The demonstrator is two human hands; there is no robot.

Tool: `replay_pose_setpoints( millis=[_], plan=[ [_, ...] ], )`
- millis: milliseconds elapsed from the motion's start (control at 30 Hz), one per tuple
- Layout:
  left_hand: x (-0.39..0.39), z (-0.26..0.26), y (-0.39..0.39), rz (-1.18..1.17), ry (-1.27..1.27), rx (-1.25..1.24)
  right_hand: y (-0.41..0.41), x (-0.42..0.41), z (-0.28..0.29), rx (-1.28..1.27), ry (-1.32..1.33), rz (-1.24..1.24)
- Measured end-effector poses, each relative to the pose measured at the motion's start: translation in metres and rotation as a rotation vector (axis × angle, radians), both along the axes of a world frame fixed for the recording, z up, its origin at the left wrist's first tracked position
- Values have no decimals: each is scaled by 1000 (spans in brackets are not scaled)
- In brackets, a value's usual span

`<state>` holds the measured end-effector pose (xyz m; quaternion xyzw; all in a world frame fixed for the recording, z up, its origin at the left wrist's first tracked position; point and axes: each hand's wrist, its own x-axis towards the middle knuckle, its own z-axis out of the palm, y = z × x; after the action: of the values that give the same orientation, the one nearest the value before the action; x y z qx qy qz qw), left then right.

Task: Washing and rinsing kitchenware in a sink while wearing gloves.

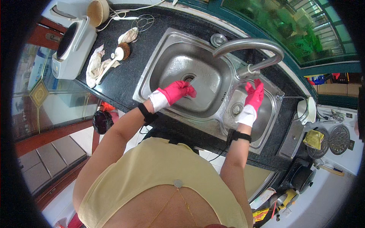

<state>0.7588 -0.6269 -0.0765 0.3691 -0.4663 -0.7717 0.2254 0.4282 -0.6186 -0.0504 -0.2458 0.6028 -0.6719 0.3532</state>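
My left hand (pixel 179 92), in a pink glove with a white cuff, is over the front part of the large sink basin (pixel 211 97). Its fingers are curled, and a faint translucent patch shows beside them; whether they hold anything is unclear. Over the small basin (pixel 263 114) is my right hand (pixel 254 95), gloved the same way, fingers apart and nothing visible in them. The curved metal faucet (pixel 256 42) rises behind the divider, its spout towards the large basin. Drains show in the large basin (pixel 188 77) and the small one (pixel 236 109).
Left on the black counter (pixel 114 82) are a white-handled scrub brush (pixel 119 52), crumpled cloths (pixel 97 64), a wire rack (pixel 142 22) and a rice cooker (pixel 75 47). A metal strainer (pixel 218 40) sits behind the sink. Rightward are a white cup (pixel 306 109) and a black pot (pixel 302 178).
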Motion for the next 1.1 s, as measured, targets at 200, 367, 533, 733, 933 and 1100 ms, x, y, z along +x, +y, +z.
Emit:
replay_pose_setpoints(
  millis=[200,367,533,733,933,1100],
  plan=[
    [-5,25,23,174,173,471,41,15,-31,131,-154,-12],
    [1,12,28,143,471,631,51,25,-37,158,-159,8],
    [3,25,24,203,715,795,53,36,-36,129,-146,12],
    [33,45,14,392,842,824,57,58,-29,113,-158,19],
    [94,50,-13,402,1064,630,60,79,-28,147,-17,121],
    [130,57,-12,517,1071,495,56,106,-25,140,95,176]
  ],
)
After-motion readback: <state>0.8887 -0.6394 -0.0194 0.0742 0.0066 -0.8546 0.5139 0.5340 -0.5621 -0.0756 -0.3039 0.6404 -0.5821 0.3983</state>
